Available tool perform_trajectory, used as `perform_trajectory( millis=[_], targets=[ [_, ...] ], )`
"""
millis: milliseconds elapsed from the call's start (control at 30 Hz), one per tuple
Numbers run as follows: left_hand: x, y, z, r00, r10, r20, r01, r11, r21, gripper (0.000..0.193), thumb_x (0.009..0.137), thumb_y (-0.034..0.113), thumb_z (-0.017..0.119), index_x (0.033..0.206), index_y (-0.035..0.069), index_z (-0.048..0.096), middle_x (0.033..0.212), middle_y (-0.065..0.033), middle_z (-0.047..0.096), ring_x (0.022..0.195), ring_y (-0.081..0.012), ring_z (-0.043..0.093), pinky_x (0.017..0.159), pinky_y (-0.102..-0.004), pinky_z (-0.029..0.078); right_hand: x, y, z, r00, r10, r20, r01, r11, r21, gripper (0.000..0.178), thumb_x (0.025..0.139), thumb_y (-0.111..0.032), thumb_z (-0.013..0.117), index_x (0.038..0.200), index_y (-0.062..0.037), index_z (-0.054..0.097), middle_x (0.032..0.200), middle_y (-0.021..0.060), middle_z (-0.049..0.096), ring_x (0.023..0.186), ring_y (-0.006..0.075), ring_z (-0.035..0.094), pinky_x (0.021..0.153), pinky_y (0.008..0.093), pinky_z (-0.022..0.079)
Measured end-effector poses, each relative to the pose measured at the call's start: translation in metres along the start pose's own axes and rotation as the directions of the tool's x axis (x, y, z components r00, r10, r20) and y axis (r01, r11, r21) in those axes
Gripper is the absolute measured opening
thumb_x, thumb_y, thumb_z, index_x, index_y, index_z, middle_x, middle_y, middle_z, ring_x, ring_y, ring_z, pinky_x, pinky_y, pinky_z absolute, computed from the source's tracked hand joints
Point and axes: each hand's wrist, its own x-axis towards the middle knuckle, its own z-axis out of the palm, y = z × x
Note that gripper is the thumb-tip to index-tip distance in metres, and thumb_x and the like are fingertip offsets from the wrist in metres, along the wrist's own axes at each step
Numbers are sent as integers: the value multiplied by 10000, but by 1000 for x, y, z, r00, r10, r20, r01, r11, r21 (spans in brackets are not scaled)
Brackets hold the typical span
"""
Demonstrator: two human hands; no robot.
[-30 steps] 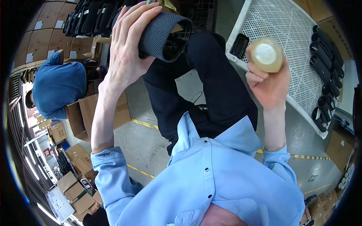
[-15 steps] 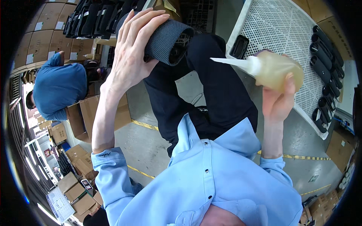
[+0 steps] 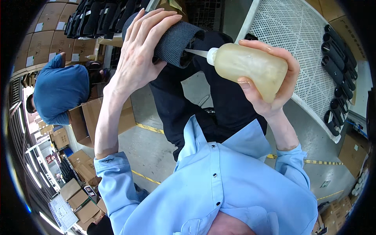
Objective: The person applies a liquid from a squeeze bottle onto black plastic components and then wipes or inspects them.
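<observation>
My left hand (image 3: 139,55) is wrapped over a dark grey mesh-covered tube (image 3: 172,45), whose open end faces right above my knees. In my right hand (image 3: 280,74) is a squeeze bottle (image 3: 250,64) of cloudy yellowish liquid, lying on its side. Its long thin white nozzle points left, and the tip reaches the tube's open end. From here I cannot tell whether the tip touches the inner wall. The fingers of my right hand curl round the base and sides of the bottle.
On the right, a white perforated tray (image 3: 282,23) carries several black tubular parts (image 3: 333,66) along its far side. More black parts (image 3: 98,17) stand in a row at upper left. A person in blue (image 3: 62,92) bends beside an open cardboard box (image 3: 92,117) on the left.
The bottle has moved left and turned, bringing its nozzle from beside the tray to the tube's open end. My left hand and the tube have barely shifted.
</observation>
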Motion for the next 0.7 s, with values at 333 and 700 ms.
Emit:
perform_trajectory(
  millis=[333,700],
  targets=[
    [-5,-2,4,1000,-8,8,8,1000,17,1012,631,-32,857,1541,184,472,1556,-53,513,1505,-300,403,1317,-559,213,-4,-1,1,1000,26,16,-25,999,-25,758,773,5,862,1367,-57,395,1315,236,627,1133,334,701,948,436,614],
    [-9,-12,0,997,-43,-58,42,999,-26,1035,590,-31,875,1527,193,499,1529,-39,520,1481,-278,419,1323,-547,188,-34,-31,-69,588,774,-233,-184,409,894,588,974,-325,669,1444,-56,441,1335,186,611,853,180,653,716,303,571]
  ],
)
